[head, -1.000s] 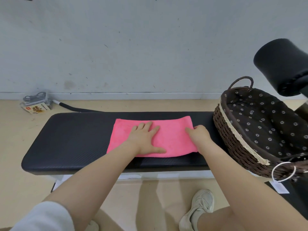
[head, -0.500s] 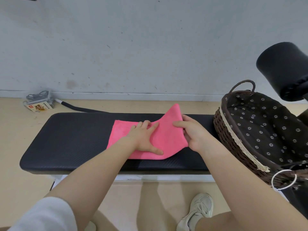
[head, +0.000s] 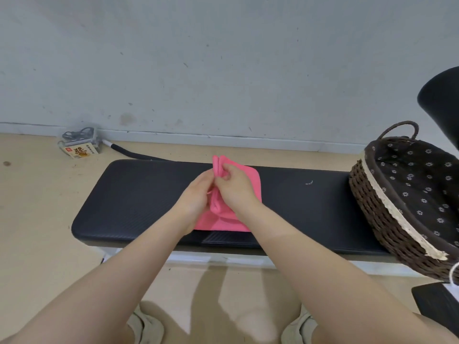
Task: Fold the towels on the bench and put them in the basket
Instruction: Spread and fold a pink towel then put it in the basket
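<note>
Now, line by line:
Towel: pink towel (head: 248, 180), folded over, lying on the middle of the bench (head: 139, 194); its left edge is lifted off the pad and bunched upright between the hands.
Right hand: right hand (head: 236, 187) pinches the raised towel edge near its top corner, thumb and fingers curled on the cloth.
Left hand: left hand (head: 196, 197) grips the same bunched edge lower down, fingers curled round it, touching the right hand.
Basket: wicker basket (head: 380, 219) with dark flowered lining, on the right end of the bench, well apart from the towel.
Floor: small box (head: 80, 151) by the wall (head: 223, 58), behind the bench.
</note>
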A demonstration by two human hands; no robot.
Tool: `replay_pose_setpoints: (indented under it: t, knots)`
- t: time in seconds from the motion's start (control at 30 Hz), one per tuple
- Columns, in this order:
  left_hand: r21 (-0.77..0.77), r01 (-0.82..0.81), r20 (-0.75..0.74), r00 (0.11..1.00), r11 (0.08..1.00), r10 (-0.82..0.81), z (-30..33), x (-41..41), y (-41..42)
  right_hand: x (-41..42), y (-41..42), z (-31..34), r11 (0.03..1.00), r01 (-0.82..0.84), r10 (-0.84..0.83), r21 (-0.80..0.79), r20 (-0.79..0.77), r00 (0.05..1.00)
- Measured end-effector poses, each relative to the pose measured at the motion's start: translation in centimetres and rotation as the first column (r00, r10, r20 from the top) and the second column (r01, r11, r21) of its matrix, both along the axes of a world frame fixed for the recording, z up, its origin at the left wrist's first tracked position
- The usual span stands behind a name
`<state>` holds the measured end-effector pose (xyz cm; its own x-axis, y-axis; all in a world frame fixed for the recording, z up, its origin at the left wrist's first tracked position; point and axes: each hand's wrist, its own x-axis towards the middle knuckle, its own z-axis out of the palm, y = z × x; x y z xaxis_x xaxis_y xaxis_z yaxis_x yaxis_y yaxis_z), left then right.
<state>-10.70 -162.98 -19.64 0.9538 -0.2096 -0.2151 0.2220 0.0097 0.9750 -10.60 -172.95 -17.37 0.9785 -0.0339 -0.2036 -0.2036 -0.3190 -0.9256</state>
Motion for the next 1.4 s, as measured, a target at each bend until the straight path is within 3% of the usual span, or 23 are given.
replay_pose_setpoints:
  t: [0.17,0.3,0.37,0.43,0.5,0.57,0.67,0.83,0.93,1.0,1.07,1.1,1.13,1.2,1.23,1.4]
  knots:
    - [0.056,-0.018,-0.041,0.999,0.998,0.02,-1.2,0.0,-1.1,-0.4,-1.3,-0.5,0.998,0.043,-0.044,0.037,0.021,0.999]
    - [0.208,-0.061,-0.061,0.995,0.976,0.075,-1.4,0.3,-1.9,-0.5,-4.8,-1.3,0.951,-0.024,0.102,-0.307,0.241,0.965]
    - [0.446,-0.066,0.024,0.998,0.892,0.062,-1.6,0.6,-1.3,-0.3,-5.5,-2.7,0.851,-0.163,0.285,-0.499,0.178,0.942]
    - [0.667,-0.046,0.084,0.996,0.744,-0.013,-1.7,0.6,-0.3,-0.4,-5.6,-4.0,0.688,-0.295,0.428,-0.663,0.042,0.903]
    - [0.727,-0.023,0.082,0.995,0.686,-0.054,-1.8,0.7,1.0,-0.6,-5.6,-5.0,0.543,-0.352,0.49,-0.763,-0.053,0.87]
    - [0.762,-0.002,0.1,0.988,0.648,-0.115,-2.1,0.6,1.7,-0.7,-5.7,-5.6,0.483,-0.395,0.49,-0.782,-0.132,0.861]
    - [0.877,0.067,0.104,0.94,0.476,-0.325,-3.4,0.4,1.7,-0.5,-5.6,-5.9,0.489,-0.445,0.448,-0.75,-0.222,0.866]
    - [0.932,0.14,-0.012,0.934,0.335,-0.358,-3.7,1.4,1.8,-0.5,-5.4,-6.1,0.412,-0.495,0.406,-0.765,-0.332,0.851]
    - [0.96,0.139,-0.041,0.929,0.242,-0.369,-3.1,1.6,1.0,-0.6,-5.4,-5.9,0.462,-0.51,0.393,-0.726,-0.348,0.851]
    - [0.984,0.015,0.061,0.907,0.176,-0.417,-2.3,1.5,0.8,-0.3,-5.6,-5.6,0.517,-0.506,0.39,-0.691,-0.336,0.857]
    - [0.952,-0.24,0.305,0.713,0.189,-0.631,-2.5,2.0,1.0,0.0,-5.7,-5.5,0.535,-0.476,0.388,-0.699,-0.297,0.872]
    - [0.939,-0.292,0.329,0.599,0.184,-0.73,-2.6,2.4,1.2,0.1,-5.7,-5.6,0.514,-0.456,0.39,-0.727,-0.275,0.879]
    - [0.954,-0.27,0.26,0.532,0.13,-0.806,-2.8,2.8,1.4,0.1,-5.7,-5.7,0.485,-0.442,0.394,-0.755,-0.263,0.881]
    - [0.995,-0.079,0.002,0.586,-0.055,-0.811,-3.5,3.4,2.3,-0.1,-5.6,-5.9,0.457,-0.436,0.392,-0.775,-0.265,0.881]
    - [0.997,-0.003,-0.06,0.626,-0.08,-0.778,-3.8,3.5,2.7,-0.1,-5.6,-6.0,0.461,-0.434,0.38,-0.774,-0.27,0.885]
    - [0.986,0.164,-0.112,0.755,0.021,-0.646,-4.4,3.7,4.4,-0.3,-6.4,-5.8,0.544,-0.382,0.239,-0.747,-0.298,0.924]
